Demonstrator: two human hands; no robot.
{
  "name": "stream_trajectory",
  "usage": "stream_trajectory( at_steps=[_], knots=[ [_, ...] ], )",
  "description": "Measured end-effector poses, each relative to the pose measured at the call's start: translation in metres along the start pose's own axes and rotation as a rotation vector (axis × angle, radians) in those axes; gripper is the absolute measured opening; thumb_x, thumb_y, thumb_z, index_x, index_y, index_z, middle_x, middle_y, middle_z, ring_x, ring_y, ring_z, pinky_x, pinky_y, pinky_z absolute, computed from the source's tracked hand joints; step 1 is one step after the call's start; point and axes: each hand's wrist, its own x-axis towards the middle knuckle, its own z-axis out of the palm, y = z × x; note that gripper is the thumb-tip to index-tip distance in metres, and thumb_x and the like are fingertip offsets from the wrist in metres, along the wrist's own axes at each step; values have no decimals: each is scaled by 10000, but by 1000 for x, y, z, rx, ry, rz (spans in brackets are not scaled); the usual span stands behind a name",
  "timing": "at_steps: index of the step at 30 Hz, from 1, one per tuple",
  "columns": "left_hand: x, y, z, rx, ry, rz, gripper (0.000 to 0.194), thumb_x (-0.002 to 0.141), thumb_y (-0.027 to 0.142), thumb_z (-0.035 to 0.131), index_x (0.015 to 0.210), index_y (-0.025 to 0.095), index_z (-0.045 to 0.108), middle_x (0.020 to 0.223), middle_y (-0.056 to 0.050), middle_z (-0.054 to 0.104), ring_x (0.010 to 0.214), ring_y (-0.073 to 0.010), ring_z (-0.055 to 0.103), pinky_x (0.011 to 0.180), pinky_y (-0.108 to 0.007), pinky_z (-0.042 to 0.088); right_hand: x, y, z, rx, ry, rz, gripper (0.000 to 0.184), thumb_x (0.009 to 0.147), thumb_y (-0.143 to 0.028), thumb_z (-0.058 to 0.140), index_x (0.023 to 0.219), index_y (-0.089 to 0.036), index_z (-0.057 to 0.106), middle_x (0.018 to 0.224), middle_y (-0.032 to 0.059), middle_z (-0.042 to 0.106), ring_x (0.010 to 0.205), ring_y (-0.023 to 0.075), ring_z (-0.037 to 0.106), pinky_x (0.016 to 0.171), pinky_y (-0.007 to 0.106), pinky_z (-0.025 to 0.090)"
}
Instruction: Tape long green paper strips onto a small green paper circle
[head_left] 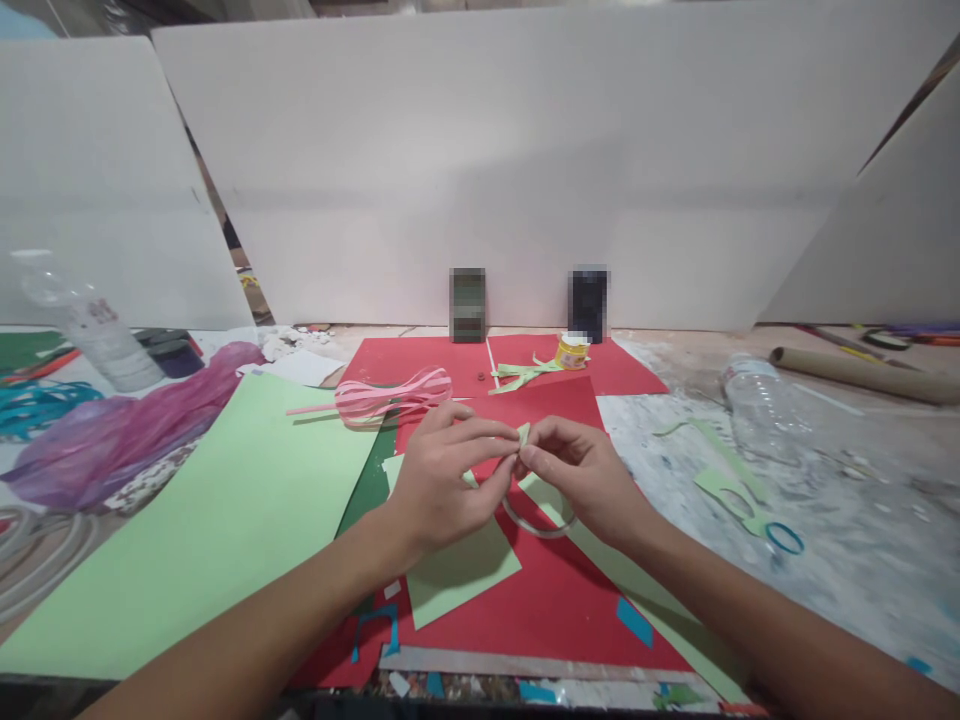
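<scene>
My left hand (450, 475) and my right hand (589, 475) meet at the middle of the view. Between their fingertips is a small piece of light green paper (523, 436), pinched from both sides. Just below the fingers a thin pale ring (536, 532) shows in part, the rest being hidden behind my hands. Under my hands lie red paper (555, 600) and a cut sheet of light green paper (465, 575). Beyond my left hand rests a looped bundle of pink strips (390, 395).
A large green sheet (217, 500) lies left, near pink plastic (142, 430) and a tilted bottle (97, 320). Ahead are a yellow-labelled jar (572, 352), green paper strips (521, 374) and two pixelated upright objects. Right: green scraps (727, 495), a blue ring (784, 538), a clear bottle (761, 405), a cardboard tube (862, 374).
</scene>
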Motion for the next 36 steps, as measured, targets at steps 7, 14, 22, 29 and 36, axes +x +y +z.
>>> stream_trajectory(
  at_steps=[7,14,22,29,36],
  knots=[
    [1,2,-3,56,47,-18,112,755,142,630,775,218,710,873,-40,708,775,-169,566,715,-331,480,1,2,-2,41,-29,-5,179,780,-338,678,715,-188,605,684,3,610,661,133,570,653,266,471],
    [2,1,-5,14,28,-24,100,738,139,649,763,215,708,872,-37,712,766,-171,559,706,-334,473,0,1,-4,46,-63,-10,162,786,-326,677,721,-189,618,699,5,613,673,131,565,642,256,460],
    [2,1,-5,-31,16,-40,90,745,131,644,723,198,701,854,-29,723,752,-165,558,717,-340,472,0,1,-5,-23,-71,-12,176,791,-338,675,726,-187,614,668,-8,591,617,119,536,593,244,432],
    [1,0,-4,-45,-13,-45,92,749,131,644,725,198,702,843,-24,733,738,-169,542,715,-347,472,-3,-5,-5,-176,-68,-59,111,816,-239,626,726,-175,618,684,6,605,652,132,540,627,259,437],
    [1,-1,-4,-42,-10,-34,88,747,136,652,729,199,711,847,-20,739,726,-169,537,695,-340,479,-3,-7,-5,-238,-79,-80,88,804,-193,606,719,-170,612,676,5,611,647,131,543,621,255,438]
  ],
)
